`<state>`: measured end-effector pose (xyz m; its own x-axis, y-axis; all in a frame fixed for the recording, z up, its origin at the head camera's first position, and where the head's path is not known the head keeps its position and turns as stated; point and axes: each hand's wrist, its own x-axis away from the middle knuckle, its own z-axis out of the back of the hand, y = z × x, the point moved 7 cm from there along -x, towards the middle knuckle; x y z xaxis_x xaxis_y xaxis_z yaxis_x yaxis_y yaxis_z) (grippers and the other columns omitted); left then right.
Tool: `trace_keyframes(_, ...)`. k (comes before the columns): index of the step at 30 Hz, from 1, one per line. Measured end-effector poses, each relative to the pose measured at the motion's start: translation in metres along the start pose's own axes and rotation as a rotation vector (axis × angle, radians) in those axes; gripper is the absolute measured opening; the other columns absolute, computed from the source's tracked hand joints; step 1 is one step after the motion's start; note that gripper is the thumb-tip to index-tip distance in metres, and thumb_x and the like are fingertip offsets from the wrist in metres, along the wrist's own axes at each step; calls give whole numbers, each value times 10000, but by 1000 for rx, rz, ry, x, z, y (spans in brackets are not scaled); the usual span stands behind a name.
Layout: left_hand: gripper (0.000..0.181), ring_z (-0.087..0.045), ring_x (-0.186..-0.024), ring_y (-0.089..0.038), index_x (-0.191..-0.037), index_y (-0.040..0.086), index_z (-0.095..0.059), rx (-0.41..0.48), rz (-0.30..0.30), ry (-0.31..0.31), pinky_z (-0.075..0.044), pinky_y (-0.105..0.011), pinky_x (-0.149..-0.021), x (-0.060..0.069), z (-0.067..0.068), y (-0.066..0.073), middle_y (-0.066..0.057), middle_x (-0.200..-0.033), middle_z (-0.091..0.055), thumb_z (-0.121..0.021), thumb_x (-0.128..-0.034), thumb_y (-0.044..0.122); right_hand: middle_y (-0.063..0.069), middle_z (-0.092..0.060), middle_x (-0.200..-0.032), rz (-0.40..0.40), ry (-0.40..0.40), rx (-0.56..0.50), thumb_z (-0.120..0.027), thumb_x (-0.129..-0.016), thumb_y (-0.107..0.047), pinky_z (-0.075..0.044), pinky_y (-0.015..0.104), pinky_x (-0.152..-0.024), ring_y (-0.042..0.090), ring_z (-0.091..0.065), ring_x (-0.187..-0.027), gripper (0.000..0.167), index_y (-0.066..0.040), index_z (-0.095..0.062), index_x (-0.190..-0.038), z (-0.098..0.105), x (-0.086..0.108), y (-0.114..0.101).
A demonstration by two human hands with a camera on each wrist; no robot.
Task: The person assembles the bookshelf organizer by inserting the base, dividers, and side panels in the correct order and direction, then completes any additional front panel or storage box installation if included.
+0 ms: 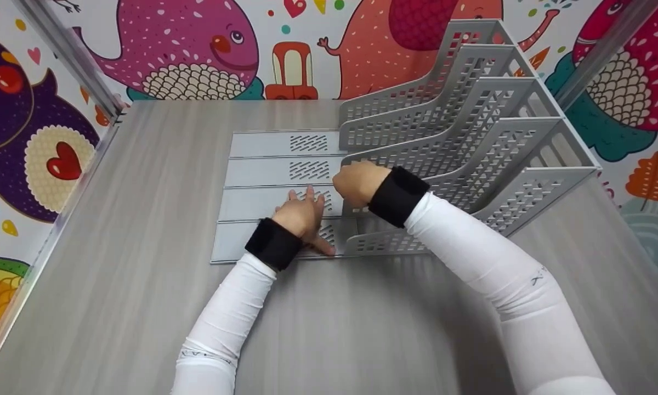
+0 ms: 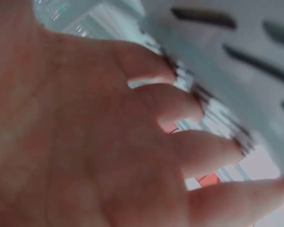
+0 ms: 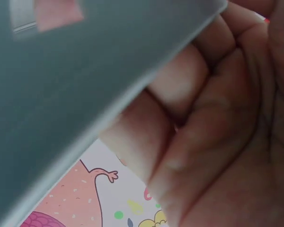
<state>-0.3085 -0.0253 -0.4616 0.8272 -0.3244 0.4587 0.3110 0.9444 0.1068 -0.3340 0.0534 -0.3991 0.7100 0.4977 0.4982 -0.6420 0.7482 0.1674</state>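
The file rack (image 1: 417, 156) was gripped by the right hand (image 1: 356, 184), touched by the spread left hand (image 1: 300, 216); tabletop (image 1: 159, 192) bordered its left edge.

The head view looks forward and down across the surface (image 1: 351, 318); both wrist views face the rack (image 1: 433, 144) closely, the right sharing the far wall (image 1: 318, 22).

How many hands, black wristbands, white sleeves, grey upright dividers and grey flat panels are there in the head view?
Hands (left hand, right hand): 2
Black wristbands: 2
White sleeves: 2
Grey upright dividers: 5
Grey flat panels: 4
Total: 15
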Motion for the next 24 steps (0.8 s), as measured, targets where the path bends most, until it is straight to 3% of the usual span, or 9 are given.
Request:
trace_keyframes(2, 1100, -484, -1351, -488, -1478, 24, -442, -8, -42, 85, -480, -590, -1049, -3, 10, -2, -244, -1507, -473, -868, -652, 613, 170, -714, -1089, 7, 7, 0, -604, -885, -51, -548, 511, -938, 349, -662, -975, 126, -29, -707, -952, -4, -4, 1)
trace_keyframes(4, 1022, -573, -1254, -454, -1441, 43, -495, -21, -84, 176, -517, -561, -1005, -7, 20, -4, -229, -1400, -572, -886, -653, 564, 173, -717, -1094, 5, 4, 0, -619, -871, -52, -544, 510, -949, 351, -663, -988, 120, -26, -708, -947, -5, -5, 1)
trace_keyframes(7, 1122, -472, -1354, -465, -1546, 97, -366, -1, -111, 240, -479, -596, -1039, -18, 29, -7, -224, -1506, -462, -904, -654, 514, 185, -708, -1164, -3, -11, 3, -635, -869, -53, -520, 515, -1005, 366, -656, -1072, 159, -14, -714, -1002, -7, -6, 1)
trace_keyframes(9, 1185, -321, -1435, -538, -1601, 149, -255, 21, -112, 218, -412, -650, -1087, -28, 29, -9, -223, -1627, -267, -895, -673, 515, 200, -686, -1239, -12, -31, 0, -637, -881, -53, -482, 526, -1066, 391, -630, -1162, 210, 6, -709, -1070, -5, -3, -1)
trace_keyframes(12, 1165, -159, -1455, -627, -1618, 191, -203, 50, -88, 121, -316, -730, -1108, -38, 20, -13, -207, -1684, -108, -859, -720, 536, 203, -686, -1235, -6, -32, -4, -647, -875, -55, -482, 526, -1064, 395, -627, -1159, 224, 8, -713, -1080, -5, -3, -2)
trace_keyframes(14, 1140, -122, -1438, -662, -1618, 197, -200, 55, -63, 62, -285, -762, -1101, -40, 14, -15, -206, -1686, -88, -837, -742, 551, 181, -711, -1143, 13, -27, -21, -672, -854, -83, -524, 499, -1001, 343, -653, -1038, 192, 5, -722, -1017, -4, -2, -2)
trace_keyframes(17, 1119, -114, -1438, -663, -1617, 198, -203, 50, -41, 26, -269, -768, -1103, -41, 10, -16, -210, -1683, -94, -820, -758, 561, 68, -691, -867, 58, -14, -85, -702, -853, -184, -559, 377, -769, 222, -592, -770, 157, -29, -722, -854, 3, -1, 2)
trace_keyframes(21, 1125, -126, -1441, -654, -1619, 206, -193, 11, -36, 26, -287, -754, -1106, -43, 13, -14, -193, -1687, -86, -806, -756, 587, -26, -535, -647, 88, 131, -186, -669, -875, -172, -415, 302, -584, 155, -463, -621, 210, -67, -671, -692, 28, 5, 19)
trace_keyframes(24, 1122, -134, -1441, -649, -1618, 202, -202, -1, -42, 44, -297, -747, -1105, -44, 15, -12, -184, -1687, -94, -802, -755, 593, 44, -672, -732, 49, 284, -194, -644, -880, -76, -524, 366, -656, 217, -614, -708, 141, -50, -736, -776, 46, 9, 36)
